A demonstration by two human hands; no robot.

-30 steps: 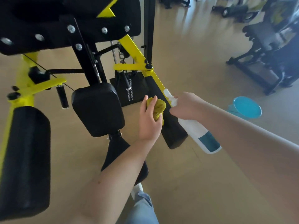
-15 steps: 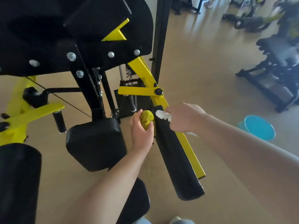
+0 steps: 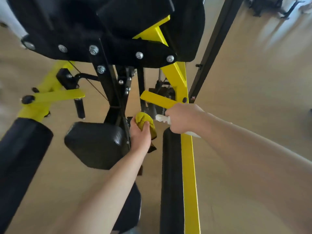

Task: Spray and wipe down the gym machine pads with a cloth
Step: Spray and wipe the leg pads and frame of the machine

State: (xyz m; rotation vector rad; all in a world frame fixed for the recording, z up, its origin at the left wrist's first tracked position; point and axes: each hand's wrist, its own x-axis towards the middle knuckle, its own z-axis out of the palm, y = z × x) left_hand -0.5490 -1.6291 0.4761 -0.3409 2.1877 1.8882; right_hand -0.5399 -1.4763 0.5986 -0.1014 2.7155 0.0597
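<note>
The person's left hand (image 3: 141,135) is holding a bunched-up yellow-green cloth (image 3: 145,119). The fingers are curling round the cloth and the thumb is pressing on its front, so the cloth is sitting like a ball in the hand. A dark corner of the cloth is hanging down under the hand.

The right hand (image 3: 183,118) is gripping a white plastic spray bottle (image 3: 161,118). The fingers are curling tightly round its neck, but only the back of the hand is showing, so I cannot tell if a finger is on the trigger. The bottle's nose is poking out to the left, almost touching the cloth. A bit of the bottle is peeking out under the wrist.

Both hands are hovering just above the top end of a long black padded arm rest (image 3: 171,174). This pad is running along a bright yellow metal bar (image 3: 189,166). I cannot tell if the cloth is touching the pad.

A square black padded cushion (image 3: 96,144) is sitting just beside the left hand. Another long black pad (image 3: 18,157) is lying at the far left. A big black padded seat back (image 3: 101,22) is hanging over everything. The smooth tan floor (image 3: 253,98) is shining underneath.
</note>
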